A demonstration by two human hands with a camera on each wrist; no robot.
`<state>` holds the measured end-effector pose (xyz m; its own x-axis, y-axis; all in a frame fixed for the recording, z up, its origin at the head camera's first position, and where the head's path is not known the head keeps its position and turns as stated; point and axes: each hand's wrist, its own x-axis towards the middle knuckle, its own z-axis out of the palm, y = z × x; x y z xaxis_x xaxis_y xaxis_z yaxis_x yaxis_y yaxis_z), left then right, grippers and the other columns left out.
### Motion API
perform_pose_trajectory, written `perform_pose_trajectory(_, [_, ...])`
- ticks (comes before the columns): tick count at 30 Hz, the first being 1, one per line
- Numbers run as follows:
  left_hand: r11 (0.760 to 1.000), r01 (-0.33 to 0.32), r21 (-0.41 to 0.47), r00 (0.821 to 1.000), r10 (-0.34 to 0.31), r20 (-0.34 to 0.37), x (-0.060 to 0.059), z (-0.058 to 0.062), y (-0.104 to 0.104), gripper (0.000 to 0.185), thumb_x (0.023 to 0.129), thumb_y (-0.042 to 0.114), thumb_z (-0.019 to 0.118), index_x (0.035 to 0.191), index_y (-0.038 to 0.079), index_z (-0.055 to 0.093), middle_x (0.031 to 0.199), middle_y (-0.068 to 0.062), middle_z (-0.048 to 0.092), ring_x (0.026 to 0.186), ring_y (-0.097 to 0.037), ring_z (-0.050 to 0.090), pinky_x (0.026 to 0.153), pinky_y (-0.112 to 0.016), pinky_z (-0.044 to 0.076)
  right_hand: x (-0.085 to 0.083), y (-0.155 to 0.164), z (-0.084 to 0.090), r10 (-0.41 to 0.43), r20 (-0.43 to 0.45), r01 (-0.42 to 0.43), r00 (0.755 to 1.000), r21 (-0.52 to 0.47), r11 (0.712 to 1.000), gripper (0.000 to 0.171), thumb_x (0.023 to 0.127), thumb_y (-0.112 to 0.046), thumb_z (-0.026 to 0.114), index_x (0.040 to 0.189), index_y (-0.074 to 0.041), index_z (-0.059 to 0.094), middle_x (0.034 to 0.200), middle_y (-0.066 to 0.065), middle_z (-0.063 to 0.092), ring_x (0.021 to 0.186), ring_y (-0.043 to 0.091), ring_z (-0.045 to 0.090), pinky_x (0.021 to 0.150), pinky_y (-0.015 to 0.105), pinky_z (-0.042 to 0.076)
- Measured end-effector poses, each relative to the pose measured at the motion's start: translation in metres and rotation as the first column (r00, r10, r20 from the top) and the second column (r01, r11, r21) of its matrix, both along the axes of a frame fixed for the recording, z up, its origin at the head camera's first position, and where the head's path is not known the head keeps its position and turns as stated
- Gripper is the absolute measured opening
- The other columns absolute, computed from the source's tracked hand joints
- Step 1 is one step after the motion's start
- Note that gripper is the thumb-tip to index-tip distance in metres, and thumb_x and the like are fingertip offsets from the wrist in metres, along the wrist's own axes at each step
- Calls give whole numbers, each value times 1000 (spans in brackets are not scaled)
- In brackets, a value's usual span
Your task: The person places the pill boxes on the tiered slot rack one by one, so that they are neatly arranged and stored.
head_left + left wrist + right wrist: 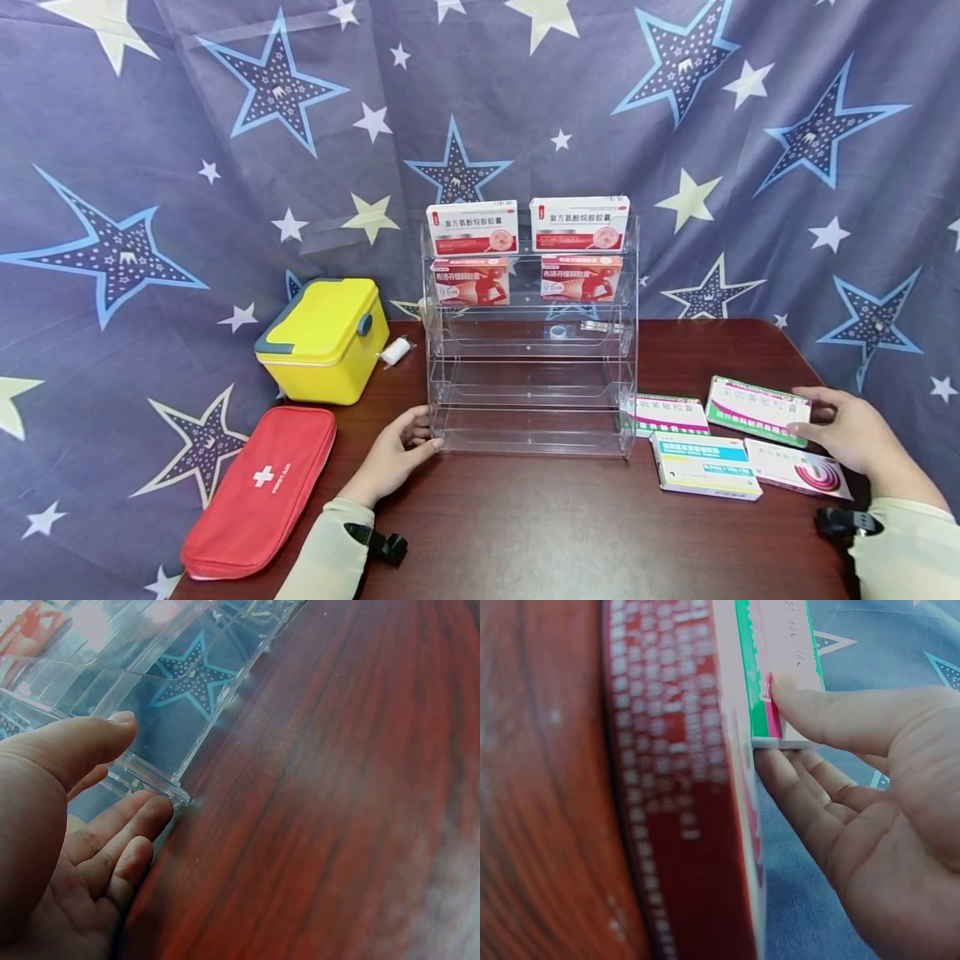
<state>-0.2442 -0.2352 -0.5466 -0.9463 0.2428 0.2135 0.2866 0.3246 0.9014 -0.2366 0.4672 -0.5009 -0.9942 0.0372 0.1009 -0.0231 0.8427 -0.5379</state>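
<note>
Left hand [401, 440]: fingers parted, at seven-o'clock corner of clear rack [525, 442]. Right hand [855, 432]: fingers pinch green-edged box [756, 410] (its three-o'clock end).

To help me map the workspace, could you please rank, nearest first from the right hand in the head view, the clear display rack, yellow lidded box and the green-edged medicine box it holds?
1. Green-edged medicine box: pinched by the right hand.
2. Clear display rack: in the middle.
3. Yellow lidded box: left of the rack.

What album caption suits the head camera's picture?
Right hand grips a white, green and pink rectangular box; left hand by a clear plastic tiered rack.
</note>
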Motion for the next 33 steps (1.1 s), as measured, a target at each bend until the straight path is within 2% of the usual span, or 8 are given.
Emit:
perform_pose_trajectory(4, [1000, -7, -8, 1000, 7, 4, 0, 0, -1, 54, 94, 15, 81, 143, 9, 59, 119, -14, 71, 105, -29, 67, 94, -34, 53, 0, -1, -2, -37, -41, 37, 998, -4, 999, 54, 89, -13, 83, 134, 6, 60, 105, 31, 72, 93, 44, 68, 70, 41, 44])
perform_pose_trajectory(10, [1000, -8, 7, 1000, 8, 2, 0, 0, 0, 54, 93, 13, 82, 142, 8, 59, 119, -14, 71, 104, -26, 67, 92, -31, 54, -1, -2, -4, -98, -113, 98, 989, -7, 995, 41, 92, -10, 79, 128, 4, 65, 101, 28, 72, 85, 37, 68, 62, 33, 48])
perform_pose_trajectory(21, [1000, -8, -1, 1000, 8, 2, 1, 0, 0, 54, 94, 12, 81, 143, 9, 59, 120, -15, 71, 104, -29, 67, 92, -32, 53, 1, -6, 1, -149, -131, 148, 980, -18, 989, 34, 98, -15, 74, 126, 4, 67, 98, 23, 73, 76, 18, 61, 55, 27, 45])
perform_pose_trajectory(29, [1000, -6, 7, 1000, 6, -6, 2, 1, 0, 53, 93, 12, 81, 142, 8, 60, 119, -16, 71, 103, -28, 67, 91, -31, 53, 1, -5, 2, -192, -204, 180, 960, -76, 981, 30, 100, -16, 72, 124, 2, 67, 99, 20, 71, 67, -7, 51, 54, 21, 44])
perform_pose_trajectory(31, [1000, -8, 4, 1000, 8, -6, 2, 1, 0, 53, 93, 12, 81, 142, 9, 60, 119, -16, 71, 103, -28, 67, 91, -31, 53, 3, -8, 7, -215, -227, 196, 950, -101, 975, 31, 99, -16, 73, 124, 1, 67, 97, 14, 70, 67, -11, 49, 55, 18, 43])
perform_pose_trajectory(33, [1000, -10, -3, 1000, 10, -7, 2, 1, 0, 53, 94, 12, 81, 142, 9, 59, 119, -15, 71, 104, -28, 67, 92, -32, 53, 3, -12, 14, -244, -258, 212, 935, -147, 966, 32, 98, -16, 74, 125, 0, 68, 92, 2, 69, 66, -13, 50, 56, 15, 43])
